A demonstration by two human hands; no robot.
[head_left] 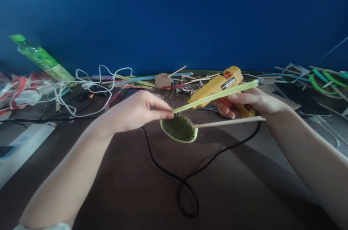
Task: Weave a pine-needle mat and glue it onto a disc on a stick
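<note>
My left hand (pixel 136 110) pinches a light-green fuzzy strip, probably a pipe cleaner (pixel 217 96), at the top rim of a small round disc (pixel 179 128). The disc's face is dark green and its rim is light green. A thin wooden stick (pixel 231 122) runs from the disc to the right. My right hand (pixel 244 101) is closed round the handle of a yellow glue gun (pixel 212 88), its nozzle pointing down and left near the disc. The strip slants up across the gun, past my right thumb. Whether that hand also grips the strip I cannot tell.
A black cord (pixel 187 183) loops over the dark table. A white power strip (pixel 24 146) lies at left, near white cables (pixel 73 110) and a leaning green bottle (pixel 40 56). Sticks, pipe cleaners and a cardboard disc (pixel 163 80) clutter the back. A phone (pixel 304 99) lies at right.
</note>
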